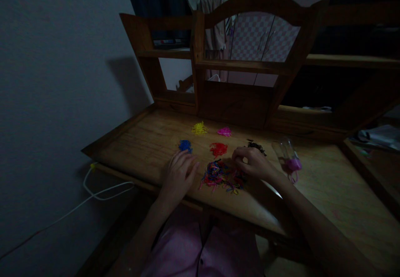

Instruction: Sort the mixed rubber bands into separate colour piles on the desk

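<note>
Multicoloured thin loops lay in a mixed pile (215, 172) near the front edge of the wooden desk (140, 139), between the left hand (180, 170), palm down with fingers loosely spread beside a blue pile (185, 145), and the right hand (254, 162). Its fingers curled together; whether they gripped a loop could not be told. Desktop stretched leftward to the wall (62, 60), rightward past a transparent bottle (288, 154).
</note>
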